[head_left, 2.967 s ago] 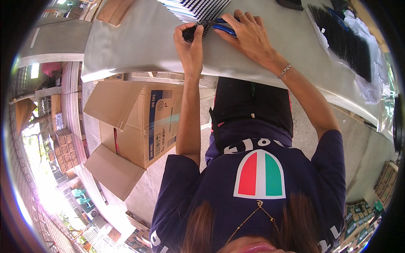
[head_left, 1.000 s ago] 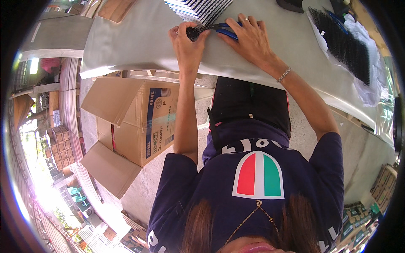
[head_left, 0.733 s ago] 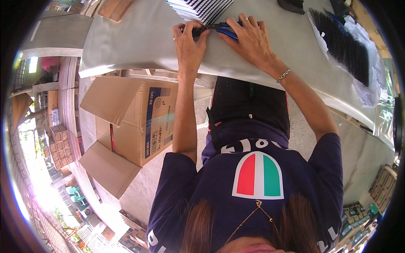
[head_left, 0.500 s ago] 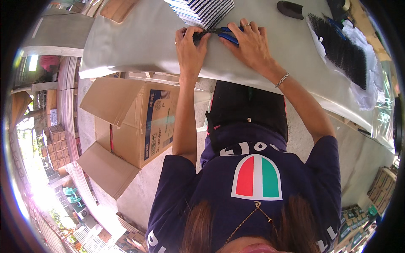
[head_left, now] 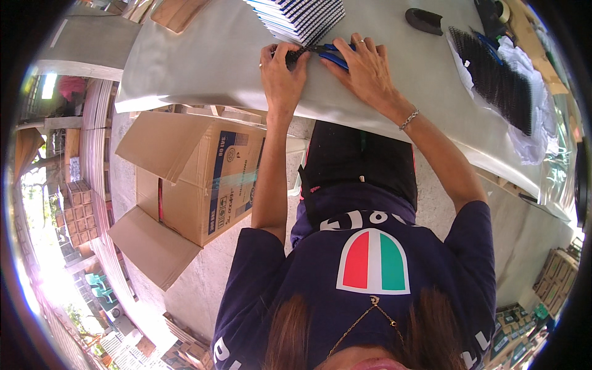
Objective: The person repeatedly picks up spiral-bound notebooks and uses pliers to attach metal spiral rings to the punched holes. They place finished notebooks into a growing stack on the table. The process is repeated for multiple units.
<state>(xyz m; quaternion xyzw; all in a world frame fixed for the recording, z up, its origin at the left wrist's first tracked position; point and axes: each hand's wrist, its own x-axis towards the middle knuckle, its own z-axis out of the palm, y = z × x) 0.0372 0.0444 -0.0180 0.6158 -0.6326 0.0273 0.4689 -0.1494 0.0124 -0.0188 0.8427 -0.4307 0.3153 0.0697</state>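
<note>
My right hand is closed around the blue handles of a pair of pliers. Their dark jaws point left, toward the fingertips of my left hand. Between that hand's thumb and fingers is a black binding coil, partly hidden by the fingers. Just beyond both hands stands a stack of spiral-bound notebooks, with black coils along the edge facing me. Whether the jaws grip the coil wire is too small to tell.
A heap of black coils lies on white plastic at the table's right. A dark curved object and a brown wooden board rest on the grey tabletop. Below its front edge, an open cardboard box stands at left.
Both hands keep nearly the same pose at the coil, with the pliers still beside it. The whole view has shifted slightly.
</note>
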